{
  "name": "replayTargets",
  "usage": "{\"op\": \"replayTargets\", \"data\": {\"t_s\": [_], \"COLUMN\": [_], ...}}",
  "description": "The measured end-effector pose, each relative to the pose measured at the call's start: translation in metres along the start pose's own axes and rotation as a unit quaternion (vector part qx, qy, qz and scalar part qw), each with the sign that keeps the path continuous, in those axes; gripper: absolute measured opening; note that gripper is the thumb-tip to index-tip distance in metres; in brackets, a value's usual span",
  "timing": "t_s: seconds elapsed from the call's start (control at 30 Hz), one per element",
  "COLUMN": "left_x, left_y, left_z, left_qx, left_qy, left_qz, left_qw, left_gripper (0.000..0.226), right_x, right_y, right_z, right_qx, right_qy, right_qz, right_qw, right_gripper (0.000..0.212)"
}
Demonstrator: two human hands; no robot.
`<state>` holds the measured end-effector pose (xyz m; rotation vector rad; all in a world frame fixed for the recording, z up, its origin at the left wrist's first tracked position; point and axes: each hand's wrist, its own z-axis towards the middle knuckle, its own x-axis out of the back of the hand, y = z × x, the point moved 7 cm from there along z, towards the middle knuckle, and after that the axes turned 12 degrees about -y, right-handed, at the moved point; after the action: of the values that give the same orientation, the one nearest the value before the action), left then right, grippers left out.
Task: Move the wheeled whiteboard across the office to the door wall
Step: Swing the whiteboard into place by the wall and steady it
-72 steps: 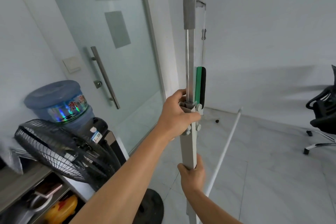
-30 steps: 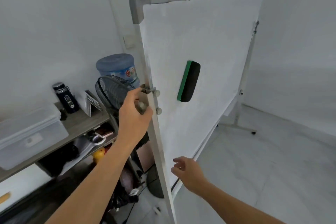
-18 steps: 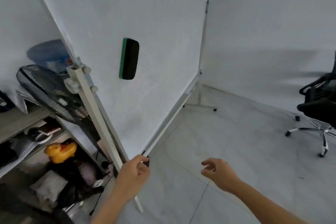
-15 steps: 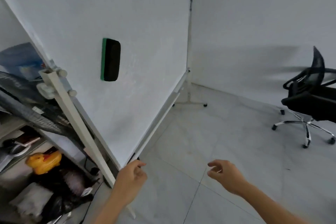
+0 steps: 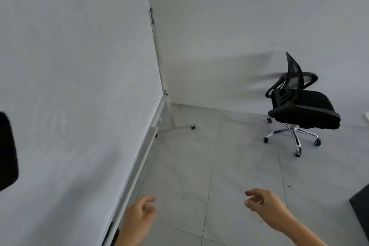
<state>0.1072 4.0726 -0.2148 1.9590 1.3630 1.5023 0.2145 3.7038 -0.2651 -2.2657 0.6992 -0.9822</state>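
Note:
The wheeled whiteboard [image 5: 79, 86] fills the left half of the view, its white face turned toward me and its far leg on castors [image 5: 192, 127] near the back wall. A black eraser [image 5: 7, 152] clings to the board at the left edge. My left hand [image 5: 137, 221] hovers just beside the board's lower tray rail, fingers loosely curled, touching nothing. My right hand [image 5: 263, 207] hangs over the floor tiles further right, fingers apart and empty.
A black mesh office chair [image 5: 299, 110] on a chrome star base stands at the right near the back wall. A dark object [image 5: 361, 209] pokes in at the lower right edge. Pale floor tiles lie between board and chair.
My left hand has let go of the board's frame and drawn back. The view has swung right, so the shelf, fan and water bottle are out of sight and the chair is nearer the middle.

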Motion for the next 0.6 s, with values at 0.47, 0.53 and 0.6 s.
{"op": "replayTargets", "data": {"t_s": [0.47, 0.53, 0.6], "left_x": [-0.017, -0.009, 0.005], "left_y": [0.097, 0.122, 0.149], "left_z": [0.25, 0.282, 0.311], "left_qx": [0.052, 0.064, 0.07], "left_qy": [-0.039, -0.019, 0.003], "left_qz": [-0.016, -0.042, -0.072], "left_qw": [0.998, 0.997, 0.995], "left_gripper": [0.024, 0.023, 0.022], "right_x": [0.149, 0.177, 0.206], "right_y": [-0.017, -0.029, -0.051], "right_z": [0.205, 0.242, 0.281], "right_qx": [-0.031, -0.035, -0.032], "right_qy": [0.019, 0.015, 0.005], "right_qz": [0.057, 0.055, 0.038], "right_qw": [0.998, 0.998, 0.999], "right_gripper": [0.019, 0.019, 0.017]}}
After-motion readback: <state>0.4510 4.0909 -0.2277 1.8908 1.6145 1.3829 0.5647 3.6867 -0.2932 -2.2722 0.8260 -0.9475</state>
